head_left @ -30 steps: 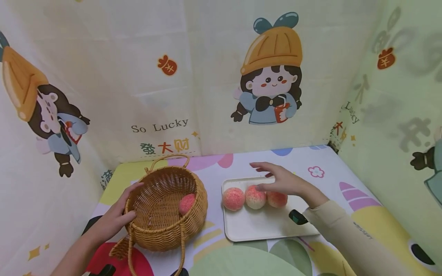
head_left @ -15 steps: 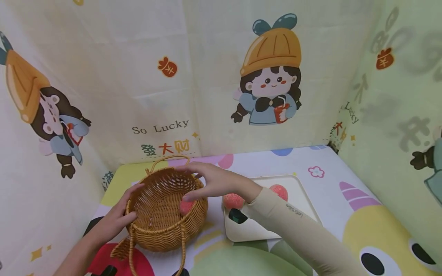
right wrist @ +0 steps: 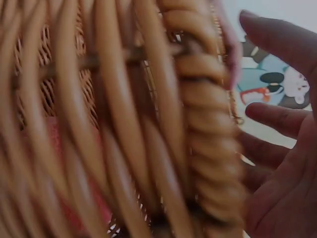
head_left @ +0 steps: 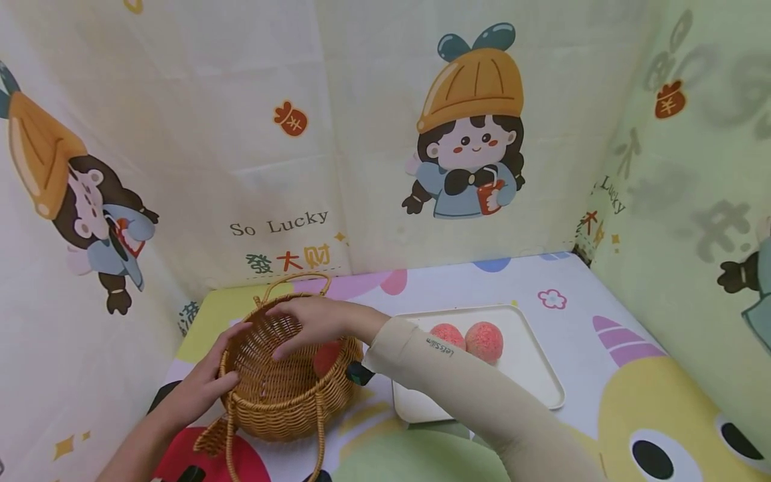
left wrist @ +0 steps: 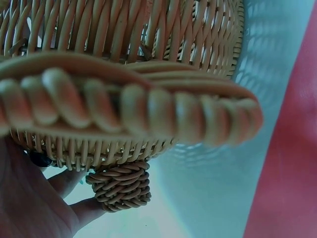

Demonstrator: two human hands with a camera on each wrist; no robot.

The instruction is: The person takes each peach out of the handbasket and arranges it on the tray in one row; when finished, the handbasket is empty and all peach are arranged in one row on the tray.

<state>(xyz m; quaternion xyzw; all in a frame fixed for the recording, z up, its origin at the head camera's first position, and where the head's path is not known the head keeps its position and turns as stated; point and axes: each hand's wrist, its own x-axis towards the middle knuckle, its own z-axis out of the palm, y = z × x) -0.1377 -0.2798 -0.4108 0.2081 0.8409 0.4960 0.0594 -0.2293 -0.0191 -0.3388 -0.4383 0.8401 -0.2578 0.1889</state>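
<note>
My left hand (head_left: 201, 385) holds the round wicker basket (head_left: 283, 418) at the left of its rim, also seen in the left wrist view with a twisted handle (left wrist: 188, 114) in front. Inside, against the right wall, lies a pink peach (head_left: 326, 359), partly hidden. Over the basket's opening reaches my right hand (head_left: 319, 321), fingers loosely spread and holding nothing. The right wrist view has that hand (right wrist: 282, 173) beyond the basket rim, with the peach (right wrist: 54, 148) showing through the weave. Two more peaches (head_left: 448, 337) (head_left: 484, 342) sit on a white tray (head_left: 530, 381).
The right sleeve (head_left: 446, 375) crosses the tray's left part and hides what lies there. The basket's near handle (head_left: 319, 435) hangs at the front, and its far handle (head_left: 301, 278) stands up behind. Printed cloth walls (head_left: 361, 167) enclose the table.
My right hand has moved left from above the peaches on the tray, past the basket's right rim, to over its opening. My left hand stays at the rim.
</note>
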